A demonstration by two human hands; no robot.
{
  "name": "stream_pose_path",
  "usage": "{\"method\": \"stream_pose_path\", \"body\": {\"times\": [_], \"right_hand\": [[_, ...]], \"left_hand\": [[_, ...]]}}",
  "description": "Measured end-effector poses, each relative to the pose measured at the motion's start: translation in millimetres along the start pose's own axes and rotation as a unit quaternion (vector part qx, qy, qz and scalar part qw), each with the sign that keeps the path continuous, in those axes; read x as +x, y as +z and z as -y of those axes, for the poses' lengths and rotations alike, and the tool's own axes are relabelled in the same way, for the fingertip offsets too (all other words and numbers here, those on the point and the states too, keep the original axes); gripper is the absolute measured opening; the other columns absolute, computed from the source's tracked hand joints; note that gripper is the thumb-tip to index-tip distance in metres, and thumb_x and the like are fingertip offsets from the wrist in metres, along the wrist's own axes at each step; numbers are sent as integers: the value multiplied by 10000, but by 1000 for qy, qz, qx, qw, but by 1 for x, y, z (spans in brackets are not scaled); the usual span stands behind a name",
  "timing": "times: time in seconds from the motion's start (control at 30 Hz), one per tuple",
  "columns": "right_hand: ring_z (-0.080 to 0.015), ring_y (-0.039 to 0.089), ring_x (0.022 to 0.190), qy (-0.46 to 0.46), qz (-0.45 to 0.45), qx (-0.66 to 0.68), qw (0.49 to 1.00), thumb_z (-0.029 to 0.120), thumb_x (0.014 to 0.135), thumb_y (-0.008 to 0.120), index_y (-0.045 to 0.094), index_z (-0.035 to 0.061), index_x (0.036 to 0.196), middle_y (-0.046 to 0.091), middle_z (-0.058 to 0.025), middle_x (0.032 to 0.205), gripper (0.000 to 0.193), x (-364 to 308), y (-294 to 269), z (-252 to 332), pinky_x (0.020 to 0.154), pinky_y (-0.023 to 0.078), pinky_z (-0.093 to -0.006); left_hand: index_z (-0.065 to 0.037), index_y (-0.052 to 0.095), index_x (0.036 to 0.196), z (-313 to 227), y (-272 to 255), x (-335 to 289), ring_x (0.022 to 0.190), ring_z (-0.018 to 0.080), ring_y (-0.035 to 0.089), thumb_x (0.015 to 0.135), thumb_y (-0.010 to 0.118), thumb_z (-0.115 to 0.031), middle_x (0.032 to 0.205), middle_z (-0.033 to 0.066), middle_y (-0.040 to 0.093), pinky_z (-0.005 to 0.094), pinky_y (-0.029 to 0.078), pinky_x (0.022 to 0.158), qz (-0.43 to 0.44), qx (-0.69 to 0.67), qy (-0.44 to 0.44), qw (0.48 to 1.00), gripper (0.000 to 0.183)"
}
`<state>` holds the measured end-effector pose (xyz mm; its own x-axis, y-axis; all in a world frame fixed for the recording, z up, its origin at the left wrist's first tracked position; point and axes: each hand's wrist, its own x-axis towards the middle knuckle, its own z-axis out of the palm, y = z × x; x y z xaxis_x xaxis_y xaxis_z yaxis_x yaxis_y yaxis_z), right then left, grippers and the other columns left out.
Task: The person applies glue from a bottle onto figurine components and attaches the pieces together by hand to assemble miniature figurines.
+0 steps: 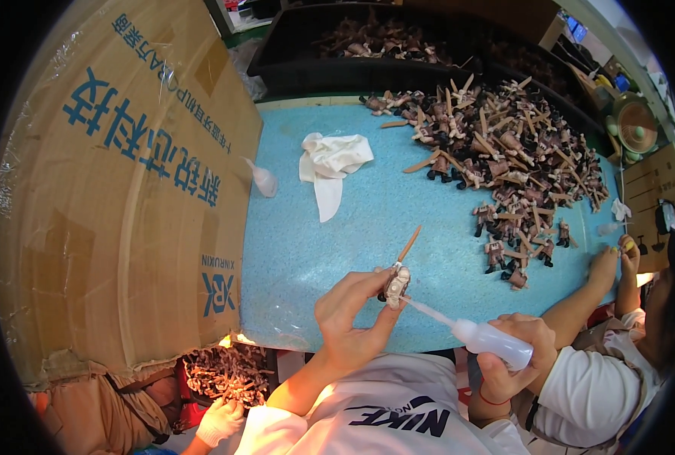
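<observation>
Between the thumb and fingers of my left hand (350, 318) is a small figurine (398, 287), pale-bodied with dark parts, a thin tan blade-like piece sticking up from it. My right hand (521, 356) is wrapped around a translucent white squeeze bottle (496, 343) with a long thin nozzle. The bottle lies tilted, its nozzle tip at the figurine's lower side; whether the two touch I cannot tell. Farther off, to the right on the blue table (307, 258), a large heap of similar figurines (504, 152) spreads out, some with tan blades.
A big cardboard box (125, 189) walls off the left side. Near it stand another squeeze bottle (264, 180) and a crumpled white cloth (333, 163). Black bins (337, 76) line the back. On the right, a co-worker's hands (614, 262) work close by; another person's hand (220, 422) shows lower left.
</observation>
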<state>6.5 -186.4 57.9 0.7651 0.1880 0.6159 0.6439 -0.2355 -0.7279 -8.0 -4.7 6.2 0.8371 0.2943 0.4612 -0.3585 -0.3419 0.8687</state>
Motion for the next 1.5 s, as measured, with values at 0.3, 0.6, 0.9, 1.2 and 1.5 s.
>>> {"method": "stream_pose_path", "body": {"times": [0.3,0.6,0.9,1.2,1.5], "right_hand": [[-168,543,383,-26,17,-23,999,165,637,737,559,-30,749,576,-104,517,286,3,-1,0,364,398,-238],[-165,547,385,-29,22,-13,999,140,626,740,563,-38,743,574,-101,512,277,4,-1,-2,358,393,-235],[-180,573,424,20,-84,6,996,216,634,746,571,-34,725,593,-98,538,318,-7,4,-5,412,444,-246],[-175,575,429,39,-76,9,996,212,624,745,589,-29,739,596,-105,547,309,-7,2,-5,416,442,-248],[-181,562,403,-14,-14,-5,1000,128,601,740,590,-42,742,580,-110,523,266,0,-1,-7,380,414,-242]], "left_hand": [[37,618,936,1,0,3,658,205,624,651,707,22,790,142,636,269,500,592,2,25,50,998,299],[29,631,937,1,1,-1,713,193,612,673,703,-17,825,125,648,269,463,632,3,21,14,1000,278],[40,621,923,1,1,2,651,207,621,656,699,18,787,143,639,273,494,591,-2,29,47,998,279],[44,618,911,-1,1,0,689,234,639,641,695,40,802,154,644,288,499,613,7,20,34,999,280],[53,617,878,0,2,-3,665,181,588,667,683,-10,783,127,635,266,446,602,7,18,28,999,230]]}}
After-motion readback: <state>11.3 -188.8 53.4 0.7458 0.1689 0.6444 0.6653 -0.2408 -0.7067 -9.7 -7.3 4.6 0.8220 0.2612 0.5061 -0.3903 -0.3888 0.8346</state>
